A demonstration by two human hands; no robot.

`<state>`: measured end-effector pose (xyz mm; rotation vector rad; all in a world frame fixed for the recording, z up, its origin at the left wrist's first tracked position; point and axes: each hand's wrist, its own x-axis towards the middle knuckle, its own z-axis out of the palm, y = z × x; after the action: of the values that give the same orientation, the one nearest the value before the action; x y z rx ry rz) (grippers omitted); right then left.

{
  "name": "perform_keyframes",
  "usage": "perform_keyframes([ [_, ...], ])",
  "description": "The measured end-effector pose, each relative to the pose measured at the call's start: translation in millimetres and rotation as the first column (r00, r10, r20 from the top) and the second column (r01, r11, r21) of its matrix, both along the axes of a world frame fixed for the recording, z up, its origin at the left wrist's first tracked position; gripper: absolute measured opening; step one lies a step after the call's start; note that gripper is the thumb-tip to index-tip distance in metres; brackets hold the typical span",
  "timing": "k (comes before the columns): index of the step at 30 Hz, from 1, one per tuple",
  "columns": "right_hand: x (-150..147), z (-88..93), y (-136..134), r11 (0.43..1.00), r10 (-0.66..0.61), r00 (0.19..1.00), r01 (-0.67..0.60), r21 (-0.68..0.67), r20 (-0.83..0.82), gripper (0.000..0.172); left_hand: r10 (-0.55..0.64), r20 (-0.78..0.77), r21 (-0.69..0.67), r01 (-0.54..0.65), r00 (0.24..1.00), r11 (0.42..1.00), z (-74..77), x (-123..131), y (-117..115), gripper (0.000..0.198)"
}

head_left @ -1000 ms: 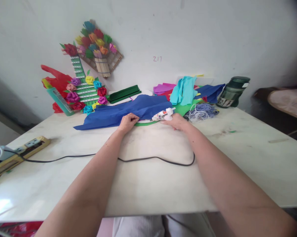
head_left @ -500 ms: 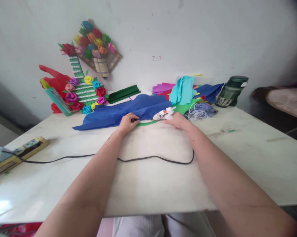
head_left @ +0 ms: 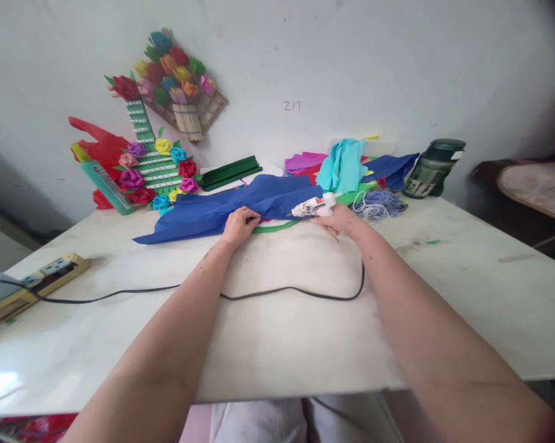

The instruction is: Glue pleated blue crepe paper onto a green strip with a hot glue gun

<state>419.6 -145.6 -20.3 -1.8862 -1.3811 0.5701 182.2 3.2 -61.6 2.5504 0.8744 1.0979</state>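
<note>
The person's left hand (head_left: 240, 226) has its fingers curled together at the blue sheet's (head_left: 203, 216) near edge; whether they pinch anything one cannot tell. The right hand (head_left: 344, 221) is closed around the glue gun (head_left: 311, 208), its nozzle pointing left over the sheet, which lies across the table (head_left: 277, 351).

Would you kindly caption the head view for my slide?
Right hand holding a glue gun, left hand at the edge of a blue sheet.
</note>
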Motion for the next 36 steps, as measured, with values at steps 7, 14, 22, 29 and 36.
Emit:
perform_keyframes([
  [7, -2.2, -0.3, -0.6, 0.999, 0.010, 0.999, -0.008, -0.032, 0.049, 0.021, 0.059, -0.028, 0.055, -0.057, 0.998, 0.997, 2.5, 2.0, -2.8, 0.014],
  [14, -7.9, -2.3, 6.3, 0.990, -0.068, 0.957, 0.100, -0.102, 0.281, 0.027, 0.055, -0.013, 0.029, -0.055, 0.998, 0.998, 2.8, 2.2, -4.3, 0.013],
  [22, -10.2, -4.4, 8.8, 0.986, -0.106, 0.906, 0.148, -0.072, 0.409, 0.041, 0.069, -0.021, 0.046, -0.068, 0.997, 0.997, 3.2, 2.7, -4.6, 0.014],
  [29, -1.4, -9.4, 13.8, 0.986, -0.108, 0.886, 0.152, -0.063, 0.452, 0.044, 0.081, -0.029, 0.043, -0.080, 0.996, 0.996, 3.2, 2.3, -4.6, 0.014],
  [36, 10.4, -16.5, 18.3, 0.986, -0.108, 0.870, 0.155, -0.059, 0.482, 0.047, 0.086, -0.037, 0.040, -0.084, 0.996, 0.996, 3.1, 1.5, -4.4, 0.014],
])
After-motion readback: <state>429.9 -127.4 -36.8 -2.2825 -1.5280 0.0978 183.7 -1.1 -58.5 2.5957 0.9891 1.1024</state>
